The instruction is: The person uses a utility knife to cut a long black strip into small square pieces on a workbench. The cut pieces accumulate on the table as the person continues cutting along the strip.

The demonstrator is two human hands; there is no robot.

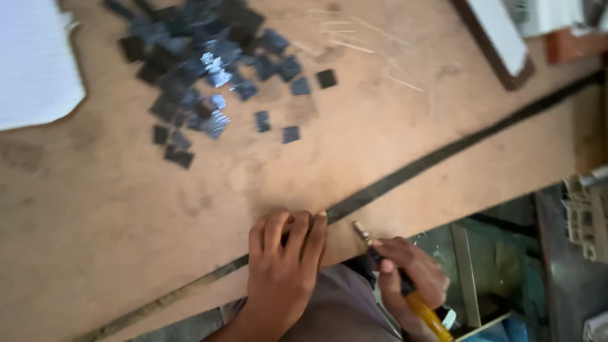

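I see left hand (283,265) flat, fingers spread, pressing dark strip (405,173) on tabletop (354,120); right hand (411,278) gripping yellow-handled cutter (405,288).

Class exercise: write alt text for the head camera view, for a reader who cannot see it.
A left hand presses a long dark strip flat on a brown wooden table, while the right hand holds a yellow-handled tool beside it. A pile of small dark square pieces lies farther away.
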